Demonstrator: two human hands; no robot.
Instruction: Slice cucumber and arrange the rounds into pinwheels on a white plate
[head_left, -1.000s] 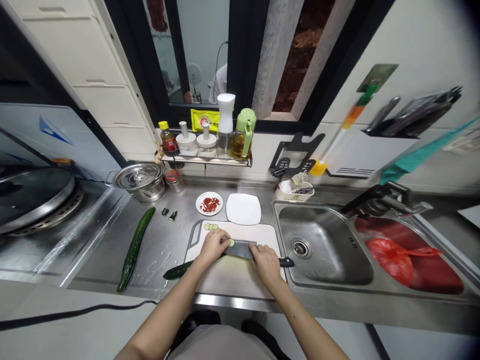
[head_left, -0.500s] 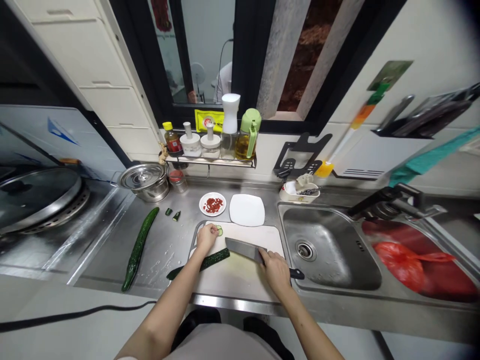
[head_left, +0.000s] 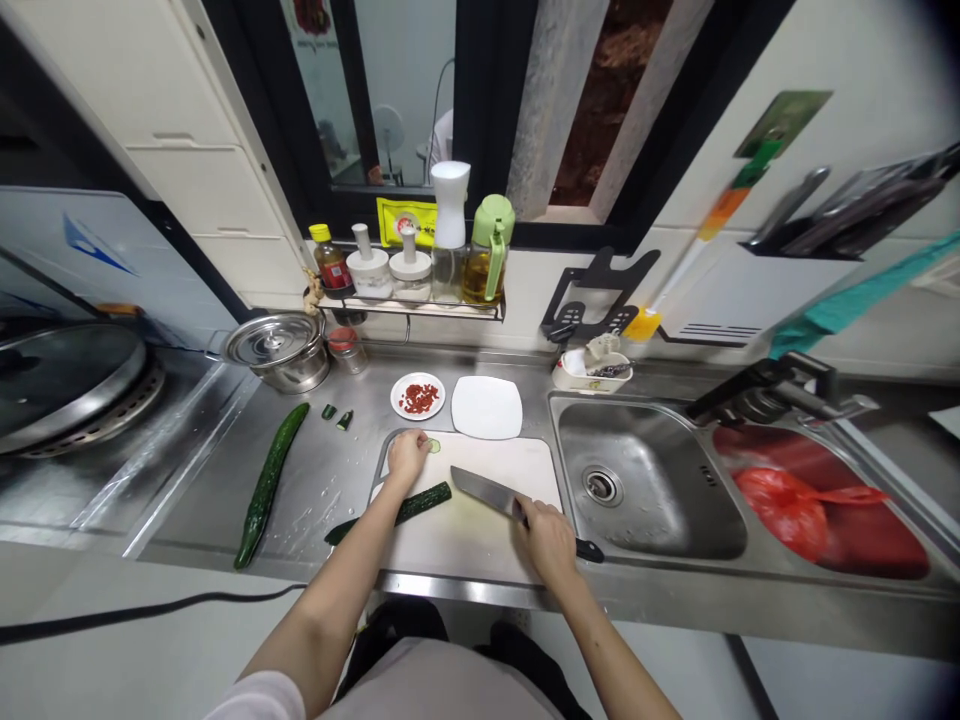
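- In the head view, we see the left hand (head_left: 407, 456) near the middle, by the top left corner of the white board (head_left: 469, 555). Its fingertips are close together at some thin cucumber slices (head_left: 434, 446); we can't tell if they pinch one.
- Lower right of the middle, the right hand (head_left: 551, 540) is wrapped around the knife (head_left: 486, 490). Its blade points to the upper left, and the handle's end pokes past the board's right edge, near the rim of the sink (head_left: 652, 465).
- Left of the blade lies the cut cucumber (head_left: 424, 503), with a small gap between them. It goes under the left arm (head_left: 341, 585), and its far end sticks out past the board's left edge.
- A square plate (head_left: 487, 407) sits at the board's top edge. White board shows between it and the blade.
- At left, we see a whole cucumber (head_left: 271, 485), well apart from the board.
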